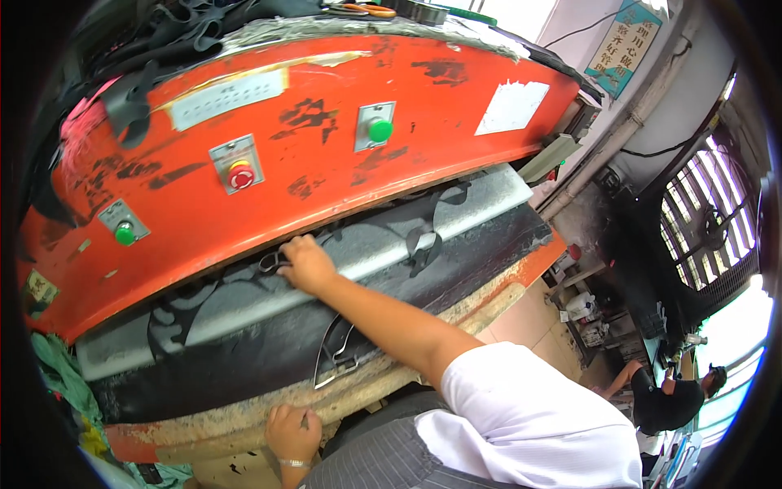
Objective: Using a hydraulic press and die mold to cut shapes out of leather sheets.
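Observation:
My right hand (307, 265) reaches across the grey cutting board (358, 257), its fingers closed on a small dark loop-shaped piece (271, 262). Black sheet material with curved cut-outs (175, 318) lies on the board around it. Below my right forearm, a thin metal cutting die (336, 354) rests on the black bed (244, 359). At the worn front edge (391, 383), my left hand (293, 433) is curled closed, a bracelet at its wrist. A small dark bit shows at its fingers; what it is I cannot make out.
Over the board stands the red press head (309, 147), with green buttons (380, 129) and a red knob (240, 175). Dark scraps (171, 41) are heaped on top. Green plastic (61, 375) hangs at the left. Another person (672, 399) is at the far right.

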Available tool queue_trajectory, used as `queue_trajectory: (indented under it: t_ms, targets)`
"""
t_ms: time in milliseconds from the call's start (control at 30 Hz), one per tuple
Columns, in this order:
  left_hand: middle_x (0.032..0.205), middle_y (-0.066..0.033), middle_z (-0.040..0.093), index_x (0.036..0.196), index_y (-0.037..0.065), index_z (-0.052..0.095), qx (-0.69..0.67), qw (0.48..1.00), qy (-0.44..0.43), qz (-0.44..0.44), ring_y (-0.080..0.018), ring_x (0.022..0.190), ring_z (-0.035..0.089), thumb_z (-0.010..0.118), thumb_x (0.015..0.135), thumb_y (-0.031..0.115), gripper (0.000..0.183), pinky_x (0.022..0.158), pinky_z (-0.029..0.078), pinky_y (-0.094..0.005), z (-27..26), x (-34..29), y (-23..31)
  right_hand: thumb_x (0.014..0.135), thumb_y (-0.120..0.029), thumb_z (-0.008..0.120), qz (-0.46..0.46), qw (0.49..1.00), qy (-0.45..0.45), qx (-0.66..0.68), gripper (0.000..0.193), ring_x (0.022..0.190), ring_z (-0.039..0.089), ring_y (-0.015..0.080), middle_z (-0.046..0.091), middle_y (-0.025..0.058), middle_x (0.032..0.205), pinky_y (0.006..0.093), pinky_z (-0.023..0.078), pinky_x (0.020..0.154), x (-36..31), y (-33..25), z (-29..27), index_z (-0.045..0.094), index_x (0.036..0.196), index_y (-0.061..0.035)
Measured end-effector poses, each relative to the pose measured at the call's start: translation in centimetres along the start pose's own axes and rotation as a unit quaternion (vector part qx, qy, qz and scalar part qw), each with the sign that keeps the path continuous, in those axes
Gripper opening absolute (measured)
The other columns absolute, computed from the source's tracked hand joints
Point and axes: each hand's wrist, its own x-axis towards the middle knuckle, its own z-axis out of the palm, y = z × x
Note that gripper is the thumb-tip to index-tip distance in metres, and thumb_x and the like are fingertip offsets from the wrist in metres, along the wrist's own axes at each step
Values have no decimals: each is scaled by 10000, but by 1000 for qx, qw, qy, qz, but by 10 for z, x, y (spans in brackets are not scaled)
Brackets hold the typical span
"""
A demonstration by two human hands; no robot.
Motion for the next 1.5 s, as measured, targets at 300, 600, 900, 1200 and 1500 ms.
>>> queue_trajectory:
  t_ms: [300,600,900,1200,1500]
  targets:
    - [685,-92,555,627,72,603,69,994,7,-83,-316,687,542,656,674,121,86,611,445,-424,12,4,8,708,-192,772,-65,994,-14,86,395,1010,559,332,571,144,995,420,470,861,-25,58,-73,612,1036,-40]
    - [651,-141,527,594,14,537,108,980,35,-166,-345,647,517,630,685,80,146,609,419,-430,25,-1,20,762,-244,749,34,999,-38,20,430,1014,567,345,601,152,991,412,466,884,-48,194,-154,608,1120,-50]
    - [641,-118,544,640,-5,561,66,967,104,-224,-274,615,522,604,825,107,220,581,408,-378,33,10,-3,783,-210,733,-30,997,-60,27,588,1047,524,307,622,123,1109,424,397,953,-55,211,-166,527,1315,-69]
    - [754,-68,580,881,-25,622,-13,911,386,-145,-162,705,528,487,1010,292,368,671,439,-312,-35,197,-81,761,-338,782,12,994,72,78,648,874,604,313,605,165,1060,404,486,758,-31,146,-204,516,1263,-26]
    - [649,-60,435,702,21,456,23,953,286,-96,-195,619,414,463,1004,338,437,610,365,-338,-105,249,-95,834,-218,731,-12,974,147,172,312,658,598,240,599,119,741,337,484,606,22,81,-242,513,963,-37]
